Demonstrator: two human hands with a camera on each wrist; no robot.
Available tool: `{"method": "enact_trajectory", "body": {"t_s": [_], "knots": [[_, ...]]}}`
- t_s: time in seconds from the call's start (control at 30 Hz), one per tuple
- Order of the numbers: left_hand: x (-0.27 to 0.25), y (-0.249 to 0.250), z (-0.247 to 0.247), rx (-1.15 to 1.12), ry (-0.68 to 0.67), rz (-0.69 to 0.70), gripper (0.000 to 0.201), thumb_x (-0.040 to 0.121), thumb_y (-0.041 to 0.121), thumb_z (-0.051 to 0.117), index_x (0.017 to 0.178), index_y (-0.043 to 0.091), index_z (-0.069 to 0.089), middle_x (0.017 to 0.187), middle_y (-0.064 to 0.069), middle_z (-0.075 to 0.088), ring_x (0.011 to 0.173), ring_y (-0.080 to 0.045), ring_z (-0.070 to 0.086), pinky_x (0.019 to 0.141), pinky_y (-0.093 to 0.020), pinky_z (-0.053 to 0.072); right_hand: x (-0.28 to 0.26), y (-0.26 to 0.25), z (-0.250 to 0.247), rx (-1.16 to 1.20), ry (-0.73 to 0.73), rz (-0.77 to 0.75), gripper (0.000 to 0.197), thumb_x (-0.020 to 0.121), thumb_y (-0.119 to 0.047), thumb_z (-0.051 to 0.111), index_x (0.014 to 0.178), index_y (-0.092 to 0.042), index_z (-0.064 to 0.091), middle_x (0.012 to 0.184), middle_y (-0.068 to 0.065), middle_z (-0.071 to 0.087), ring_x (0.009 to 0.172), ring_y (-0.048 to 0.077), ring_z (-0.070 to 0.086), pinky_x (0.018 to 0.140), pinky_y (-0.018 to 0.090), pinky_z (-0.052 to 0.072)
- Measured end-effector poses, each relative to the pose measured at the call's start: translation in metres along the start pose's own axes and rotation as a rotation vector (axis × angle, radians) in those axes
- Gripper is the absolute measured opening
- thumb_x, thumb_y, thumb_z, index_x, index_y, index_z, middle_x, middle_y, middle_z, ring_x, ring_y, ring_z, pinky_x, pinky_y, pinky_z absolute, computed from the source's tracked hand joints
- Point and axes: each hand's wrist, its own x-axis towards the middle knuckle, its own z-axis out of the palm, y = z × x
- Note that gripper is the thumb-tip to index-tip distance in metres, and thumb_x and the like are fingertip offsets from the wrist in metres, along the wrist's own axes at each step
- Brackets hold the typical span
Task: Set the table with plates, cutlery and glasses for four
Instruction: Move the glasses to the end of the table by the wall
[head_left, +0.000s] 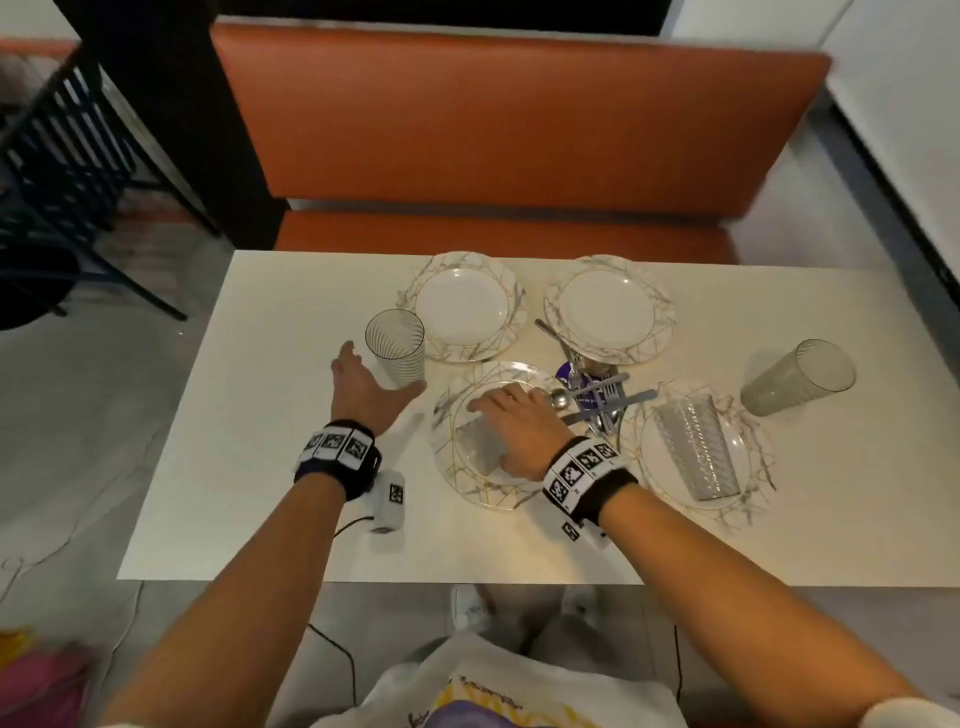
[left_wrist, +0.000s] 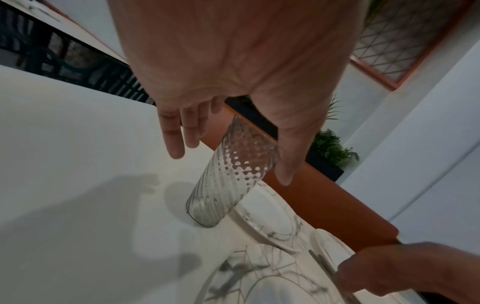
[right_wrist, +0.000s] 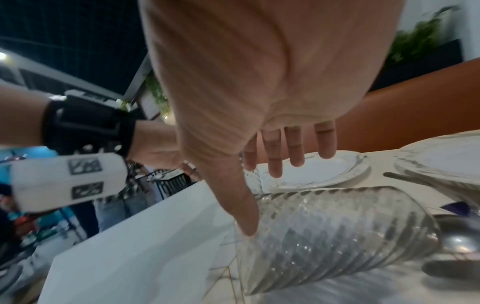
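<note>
Four marbled plates sit on the white table (head_left: 270, 415): far left (head_left: 462, 306), far right (head_left: 608, 309), near left (head_left: 467, 483), near right (head_left: 737, 499). A ribbed glass (head_left: 396, 347) stands upright left of the far-left plate. My left hand (head_left: 375, 375) is open around it, thumb and fingers (left_wrist: 172, 142) spread on either side. A second glass (right_wrist: 337, 232) lies on the near-left plate. My right hand (head_left: 493, 434) hovers open over it, the thumb (right_wrist: 246, 222) touching its side. A third glass (head_left: 696, 447) lies on the near-right plate, and another (head_left: 797, 376) on the table at the right. Cutlery (head_left: 597, 397) is piled between the plates.
An orange bench (head_left: 509, 130) runs along the table's far side. A dark metal chair (head_left: 67, 156) stands to the left. A small white device (head_left: 389, 501) with a cable lies near the front edge. A purple wrapper (head_left: 569, 376) lies under the cutlery.
</note>
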Motion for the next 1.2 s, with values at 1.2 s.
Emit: {"method": "enact_trajectory", "body": {"t_s": [1.2], "knots": [[-0.063,0.193,0.141,-0.282,-0.178,0.528,0.077,0.076,0.046,0.088,0.137,0.028,0.045,0.131,0.004,0.055,0.123,-0.016,0.055,0.096,-0.034,0.055,-0.168,0.154,-0.101,1.194,0.835,0.427,0.08,0.075,-0.031,0.089,0.142,-0.025,0.045,0.135,-0.009,0.064,0.124,0.008,0.06,0.103,0.041,0.051]]}}
